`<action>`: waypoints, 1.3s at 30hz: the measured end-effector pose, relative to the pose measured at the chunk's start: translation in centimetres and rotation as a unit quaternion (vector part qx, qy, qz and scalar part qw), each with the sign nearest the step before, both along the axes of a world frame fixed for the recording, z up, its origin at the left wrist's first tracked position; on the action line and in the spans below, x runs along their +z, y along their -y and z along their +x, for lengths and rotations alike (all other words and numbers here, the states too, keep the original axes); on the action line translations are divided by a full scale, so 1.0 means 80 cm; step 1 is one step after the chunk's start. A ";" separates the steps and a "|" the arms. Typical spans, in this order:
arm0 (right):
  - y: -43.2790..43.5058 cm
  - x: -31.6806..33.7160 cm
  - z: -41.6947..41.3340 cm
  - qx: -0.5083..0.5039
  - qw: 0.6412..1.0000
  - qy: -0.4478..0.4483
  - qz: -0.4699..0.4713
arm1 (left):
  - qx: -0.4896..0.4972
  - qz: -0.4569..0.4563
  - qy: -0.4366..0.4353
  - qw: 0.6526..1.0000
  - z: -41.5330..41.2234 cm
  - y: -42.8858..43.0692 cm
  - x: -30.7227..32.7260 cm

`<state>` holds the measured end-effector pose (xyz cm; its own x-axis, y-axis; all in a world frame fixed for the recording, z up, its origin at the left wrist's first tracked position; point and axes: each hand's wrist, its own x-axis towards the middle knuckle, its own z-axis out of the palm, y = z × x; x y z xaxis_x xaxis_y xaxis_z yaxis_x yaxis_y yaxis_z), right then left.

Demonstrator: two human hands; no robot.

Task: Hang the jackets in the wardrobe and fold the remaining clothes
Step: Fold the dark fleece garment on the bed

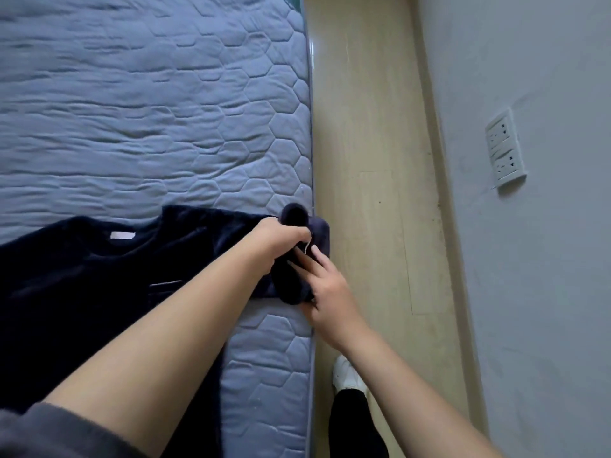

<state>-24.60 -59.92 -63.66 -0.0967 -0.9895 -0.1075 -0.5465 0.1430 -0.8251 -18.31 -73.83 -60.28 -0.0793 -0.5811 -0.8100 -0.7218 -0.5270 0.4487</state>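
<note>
A dark navy fleece top [82, 285] lies spread on the blue quilted mattress [165, 110], its collar with a white label facing up. One sleeve [292, 279] reaches the mattress's right edge. My left hand [281, 238] grips the cuff end of that sleeve, fingers curled round the fabric. My right hand [325, 285] holds the same sleeve from the right side, two fingers stretched along it and the thumb hidden beneath.
The mattress's right edge [312, 160] runs beside a strip of light wooden floor [373, 160]. A grey wall [545, 259] with a double power socket [504, 150] stands to the right. My white shoe [347, 375] rests on the floor.
</note>
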 end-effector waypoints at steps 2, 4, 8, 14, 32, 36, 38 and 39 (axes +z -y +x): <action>0.002 0.013 0.044 0.037 0.999 -0.032 -0.008 | 0.007 -0.067 0.060 0.996 0.055 0.001 0.010; 0.001 0.025 0.099 0.061 0.997 -0.036 -0.013 | 0.036 -0.108 0.085 0.990 0.120 -0.001 0.019; -0.010 0.038 0.234 0.086 0.992 -0.069 -0.068 | 0.141 -0.139 0.031 0.980 0.274 -0.010 0.040; -0.042 0.008 0.457 0.219 0.972 -0.060 0.055 | 0.234 -0.105 0.113 0.960 0.540 -0.029 0.003; 0.063 -0.143 0.345 -0.385 0.737 0.465 0.304 | -0.215 -0.204 0.295 0.908 0.586 -0.026 -0.167; 0.096 -0.151 0.324 -0.437 0.596 0.629 0.244 | -0.280 -0.230 0.242 0.900 0.539 -0.028 -0.191; 0.097 -0.157 0.319 -0.476 0.557 0.647 0.211 | -0.317 -0.172 0.240 0.901 0.522 -0.032 -0.208; 0.094 -0.162 0.315 -0.500 0.548 0.640 0.199 | -0.331 -0.141 0.252 0.898 0.519 -0.033 -0.216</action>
<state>0.60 -67.48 -76.65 -0.1626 -0.3827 -0.9094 0.9601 0.1511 -0.2353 23.20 -71.20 -77.55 -0.1482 -0.7288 -0.6685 -0.9839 0.1767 0.0255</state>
